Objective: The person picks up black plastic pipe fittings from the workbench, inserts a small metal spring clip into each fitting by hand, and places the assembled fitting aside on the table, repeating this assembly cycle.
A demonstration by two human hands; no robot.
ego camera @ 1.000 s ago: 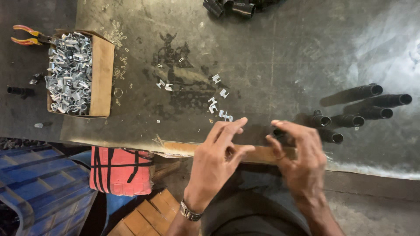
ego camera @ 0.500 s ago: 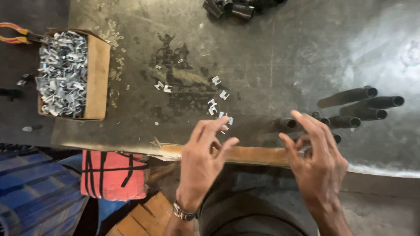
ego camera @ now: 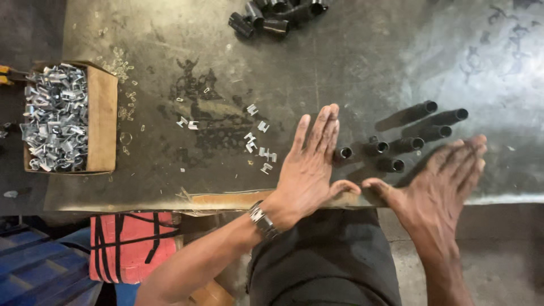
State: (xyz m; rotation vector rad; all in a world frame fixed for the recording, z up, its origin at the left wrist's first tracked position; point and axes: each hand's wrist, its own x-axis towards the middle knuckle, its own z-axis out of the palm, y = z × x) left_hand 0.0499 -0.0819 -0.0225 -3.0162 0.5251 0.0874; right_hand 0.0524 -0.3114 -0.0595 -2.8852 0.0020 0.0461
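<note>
Left hand [ego camera: 309,170]: flat and open, holding nothing, near the table's [ego camera: 351,68] front edge beside the black tubes [ego camera: 391,148].
Right hand [ego camera: 445,181]: spread open too (a bit blurred); I keep both palms low, so tubes do not roll.

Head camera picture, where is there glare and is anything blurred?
Head view: strong glare washes the upper right of the metal table; the right hand is smeared by motion blur, the left hand is sharp; the black tubes cast long shadows; the box of metal clips is crisp.
</note>
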